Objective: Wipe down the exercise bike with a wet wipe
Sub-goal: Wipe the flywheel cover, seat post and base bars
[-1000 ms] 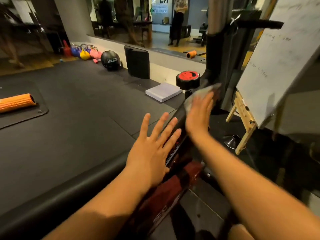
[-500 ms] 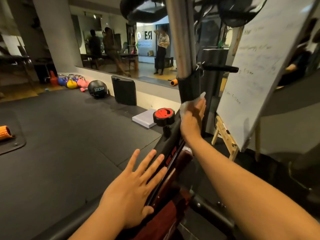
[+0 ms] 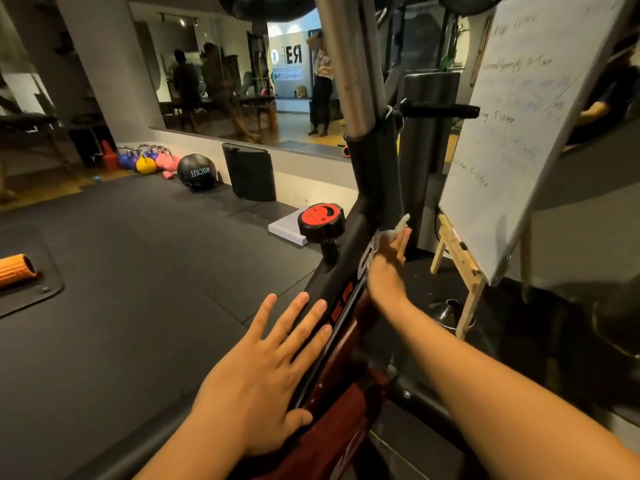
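A whiteboard (image 3: 519, 133) on a wooden easel (image 3: 460, 258) stands close on the right of the exercise bike (image 3: 375, 174), a red knob (image 3: 321, 220) juts up on its left, and a medicine ball (image 3: 197, 172) and kettlebells (image 3: 145, 161) sit far off by the wall. The left hand (image 3: 266, 375) lies flat on the near end of the slanted frame (image 3: 349, 244), fingers straight and spread, holding nothing. The right hand (image 3: 388, 268) reaches farther up, fingers straight, pressing the wet wipe (image 3: 393, 230) against the frame.

bare left hand (image 3: 266, 375), bare right hand (image 3: 386, 271)
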